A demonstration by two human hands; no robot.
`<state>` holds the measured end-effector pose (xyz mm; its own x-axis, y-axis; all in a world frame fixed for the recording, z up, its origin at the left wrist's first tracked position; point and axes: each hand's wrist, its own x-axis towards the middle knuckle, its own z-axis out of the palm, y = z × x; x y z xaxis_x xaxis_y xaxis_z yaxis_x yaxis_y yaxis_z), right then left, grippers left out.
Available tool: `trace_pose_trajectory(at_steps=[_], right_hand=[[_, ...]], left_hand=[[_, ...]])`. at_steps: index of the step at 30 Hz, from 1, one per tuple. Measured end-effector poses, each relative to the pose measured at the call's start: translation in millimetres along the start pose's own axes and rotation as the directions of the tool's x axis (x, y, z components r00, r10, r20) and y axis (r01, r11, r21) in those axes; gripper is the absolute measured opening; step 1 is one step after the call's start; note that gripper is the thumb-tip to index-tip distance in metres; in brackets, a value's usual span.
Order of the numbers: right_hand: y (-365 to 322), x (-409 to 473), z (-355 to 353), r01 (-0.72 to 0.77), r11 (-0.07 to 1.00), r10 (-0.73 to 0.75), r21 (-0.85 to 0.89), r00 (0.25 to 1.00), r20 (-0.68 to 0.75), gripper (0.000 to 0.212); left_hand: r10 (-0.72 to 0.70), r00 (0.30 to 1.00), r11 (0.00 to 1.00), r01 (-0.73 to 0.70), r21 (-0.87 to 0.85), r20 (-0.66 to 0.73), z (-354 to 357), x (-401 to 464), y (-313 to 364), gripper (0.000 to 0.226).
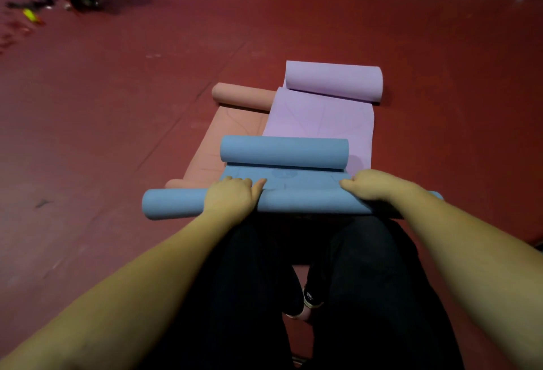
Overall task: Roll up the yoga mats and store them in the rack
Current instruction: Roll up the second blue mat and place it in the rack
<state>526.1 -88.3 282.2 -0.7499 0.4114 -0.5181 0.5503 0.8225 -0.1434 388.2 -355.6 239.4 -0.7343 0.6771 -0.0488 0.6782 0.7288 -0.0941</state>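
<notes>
Red floor [117, 105]; both hands [232, 193] grip blue mat [293, 202], no legible writing.

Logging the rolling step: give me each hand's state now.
Left hand: curled round the blue mat roll, holding it.
Right hand: same, on the roll's right part.

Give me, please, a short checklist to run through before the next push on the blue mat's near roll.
1. Left hand on the near blue roll: ok.
2. Right hand on it too: ok.
3. Roll ends even: cannot tell, right end hidden by the arm.
4. Far blue roll is curled towards the hands and will meet the near roll: not ok.
5. Purple mat and pink mat lie under the blue one: not ok.
6. Rack in view: not ok.
</notes>
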Motion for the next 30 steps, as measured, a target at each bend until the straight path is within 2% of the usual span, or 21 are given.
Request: trace_pose_trajectory(at_steps=[3,6,9,15,17,20,23,26,28,30], right_hand=[[5,-9,-22,0.031,0.999,-0.031,0.012,0.999,0.02,0.045],[16,-21,-29,0.018,1.0,-0.017,-0.006,0.998,0.066,0.038],[21,-28,-19,0.005,0.999,0.001,-0.051,0.993,0.117,0.039],[29,-38,0,-0.013,0.998,0.01,0.064,0.999,0.044,0.047],[29,-39,6,0.037,0.996,-0.034,0.086,0.999,-0.029,0.04],[22,-44,13,0.102,0.995,-0.099,0.005,0.976,-0.194,0.033],[15,-56,29,0.096,0.995,-0.095,-0.017,0.909,-0.406,0.04],[15,-67,56,0.133,0.991,-0.12,-0.019,0.81,-0.574,0.049],[14,-68,68,0.14,0.99,-0.123,-0.024,0.756,-0.643,0.058],[11,-64,74,0.104,0.992,-0.126,-0.073,0.742,-0.658,0.065]], left_hand=[[0.063,0.998,0.998,-0.063,0.011,0.008,-19,8,0,0.048],[0.042,0.999,0.997,-0.041,-0.064,0.008,-41,0,6,0.045],[0.07,0.991,0.997,-0.068,-0.024,0.11,-42,-14,14,0.035],[0.065,0.95,0.993,-0.031,-0.115,0.306,-42,-20,21,0.024],[0.045,0.938,0.994,-0.007,-0.109,0.343,-42,-17,22,0.022],[-0.005,0.913,0.98,0.086,-0.181,0.407,-44,-8,19,0.044],[-0.011,0.887,0.964,0.131,-0.23,0.462,-43,0,14,0.052],[-0.018,0.87,0.96,0.153,-0.235,0.492,-42,3,12,0.054],[-0.019,0.868,0.948,0.173,-0.266,0.496,-40,6,12,0.054],[-0.015,0.865,0.935,0.19,-0.3,0.502,-38,9,11,0.052]])
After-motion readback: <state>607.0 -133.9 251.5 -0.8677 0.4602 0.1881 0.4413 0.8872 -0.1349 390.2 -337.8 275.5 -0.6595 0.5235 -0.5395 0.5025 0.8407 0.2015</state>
